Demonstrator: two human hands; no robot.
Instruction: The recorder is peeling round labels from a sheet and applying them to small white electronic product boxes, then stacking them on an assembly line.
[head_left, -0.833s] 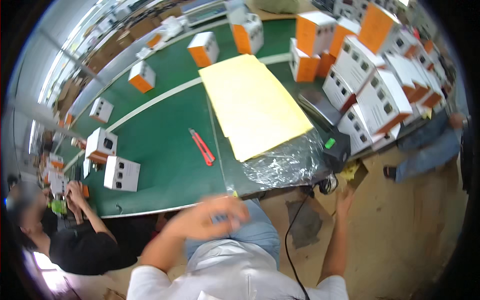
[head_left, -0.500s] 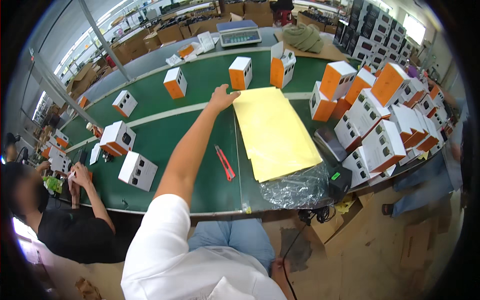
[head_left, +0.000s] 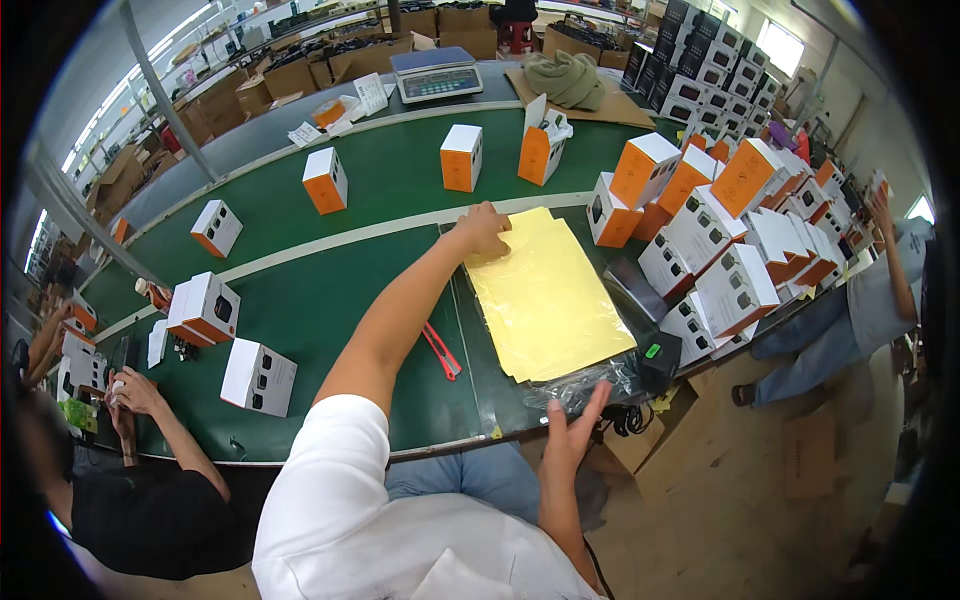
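While curling left hand over yellow sheets, held right hand open at near edge of counter. Couldn't tell left grip.

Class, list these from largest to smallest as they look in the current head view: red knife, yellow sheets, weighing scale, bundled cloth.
1. Yellow sheets
2. Weighing scale and bundled cloth: too alike to rank
3. Red knife

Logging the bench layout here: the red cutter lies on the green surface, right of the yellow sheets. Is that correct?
Not quite: in the head view, the red cutter lies on the green surface but left of the yellow sheets.
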